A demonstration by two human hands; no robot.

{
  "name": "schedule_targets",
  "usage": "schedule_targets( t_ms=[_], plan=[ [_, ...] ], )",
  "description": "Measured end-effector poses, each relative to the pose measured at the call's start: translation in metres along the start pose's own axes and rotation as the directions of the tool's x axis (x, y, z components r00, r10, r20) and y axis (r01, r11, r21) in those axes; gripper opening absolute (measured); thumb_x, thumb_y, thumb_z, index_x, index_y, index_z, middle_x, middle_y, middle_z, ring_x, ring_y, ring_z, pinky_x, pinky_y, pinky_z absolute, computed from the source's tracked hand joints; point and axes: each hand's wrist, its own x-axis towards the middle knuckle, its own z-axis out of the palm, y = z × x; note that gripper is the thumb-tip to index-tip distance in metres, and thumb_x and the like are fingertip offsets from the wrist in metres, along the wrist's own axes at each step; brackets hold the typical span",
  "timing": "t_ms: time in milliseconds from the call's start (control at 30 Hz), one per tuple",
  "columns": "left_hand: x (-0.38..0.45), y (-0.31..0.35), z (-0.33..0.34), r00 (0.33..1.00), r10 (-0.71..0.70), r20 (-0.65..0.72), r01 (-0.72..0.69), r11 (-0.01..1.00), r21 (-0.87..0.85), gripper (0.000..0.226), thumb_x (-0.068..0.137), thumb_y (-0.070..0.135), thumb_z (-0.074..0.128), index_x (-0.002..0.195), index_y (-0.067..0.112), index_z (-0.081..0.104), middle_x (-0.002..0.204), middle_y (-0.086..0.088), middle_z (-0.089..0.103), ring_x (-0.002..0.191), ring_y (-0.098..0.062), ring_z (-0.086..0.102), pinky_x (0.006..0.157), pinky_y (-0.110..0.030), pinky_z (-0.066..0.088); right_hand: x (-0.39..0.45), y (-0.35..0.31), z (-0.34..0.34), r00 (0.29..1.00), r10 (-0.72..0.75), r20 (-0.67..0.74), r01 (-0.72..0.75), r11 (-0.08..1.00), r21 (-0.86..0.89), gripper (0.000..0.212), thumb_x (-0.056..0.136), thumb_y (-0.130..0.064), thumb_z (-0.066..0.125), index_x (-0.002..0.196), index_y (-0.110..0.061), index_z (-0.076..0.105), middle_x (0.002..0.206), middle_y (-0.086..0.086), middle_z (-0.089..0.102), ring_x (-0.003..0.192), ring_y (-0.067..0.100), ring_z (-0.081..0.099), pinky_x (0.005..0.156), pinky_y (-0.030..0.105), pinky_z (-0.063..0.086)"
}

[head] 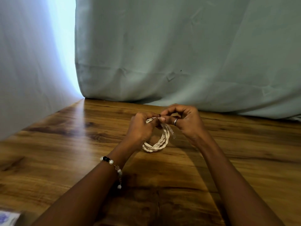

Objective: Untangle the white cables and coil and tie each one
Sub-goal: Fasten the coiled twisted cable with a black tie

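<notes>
1. Table [65, 152]: bare wood lies left and right of the coil; a curtain [179, 54] closes its far edge.
2. Left hand [141, 128] and right hand [182, 121] pinch the coil's top.
3. Coil [158, 142] hangs between both hands, bottom touching the table.

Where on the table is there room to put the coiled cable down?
Bare wood lies left of the left hand, toward the curtain, and right of the right hand. The middle is crowded: both hands hold the white cable there.
</notes>
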Motion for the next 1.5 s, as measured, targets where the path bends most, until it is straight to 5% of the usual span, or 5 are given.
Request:
schedule_targets(
  t_ms=[433,733,900,1200,1500],
  plan=[
    [0.003,-0.002,0.002,0.994,-0.087,-0.065,0.079,0.991,-0.11,0.014,0.092,0.022,0.062,0.101,0.018,0.072,0.075,-0.002,0.071,0.036,0.003,0.046,0.042,-0.018,0.035,0.002,0.01,0.004,0.994,-0.108,-0.002,0.108,0.994,0.023,0.023,0.075,0.008,0.07,0.091,-0.008,0.073,0.082,-0.001,0.075,0.08,0.018,0.072,0.07,0.027,0.058],
    [0.005,0.001,-0.003,0.948,-0.317,0.03,0.278,0.778,-0.563,0.017,0.091,0.006,0.06,0.103,-0.004,0.067,0.061,-0.008,0.058,0.039,-0.006,0.04,0.036,-0.017,0.032,0.002,0.02,0.004,0.964,-0.205,0.168,0.258,0.876,-0.407,0.015,0.073,-0.008,0.075,0.088,-0.012,0.078,0.085,0.002,0.074,0.079,0.015,0.069,0.07,0.044,0.057],
    [0.003,0.007,-0.011,0.963,-0.268,0.022,0.243,0.832,-0.498,0.015,0.084,-0.002,0.066,0.099,-0.003,0.068,0.063,-0.008,0.064,0.035,-0.006,0.048,0.035,-0.016,0.036,0.003,0.016,0.004,0.919,-0.277,0.28,0.387,0.765,-0.515,0.015,0.072,-0.013,0.077,0.086,-0.014,0.078,0.08,0.001,0.075,0.07,0.009,0.069,0.063,0.036,0.057],
    [0.008,0.0,-0.008,0.992,0.118,-0.047,-0.122,0.987,-0.103,0.026,0.086,-0.002,0.063,0.096,0.022,0.068,0.087,0.001,0.072,0.079,-0.008,0.068,0.065,-0.017,0.051,0.003,0.001,-0.017,0.984,0.04,-0.171,-0.039,0.999,0.012,0.019,0.085,0.007,0.06,0.093,-0.008,0.069,0.09,0.008,0.073,0.087,0.017,0.071,0.077,0.026,0.057],
    [0.003,-0.005,-0.002,0.895,0.444,0.041,-0.445,0.889,0.107,0.023,0.085,0.012,0.057,0.105,0.018,0.067,0.089,0.004,0.073,0.084,-0.006,0.068,0.076,-0.024,0.053,0.001,0.009,-0.01,0.843,0.529,0.097,-0.537,0.818,0.204,0.029,0.088,0.017,0.042,0.097,0.003,0.066,0.074,0.014,0.07,0.061,0.018,0.066,0.05,0.024,0.054]
  ],
)
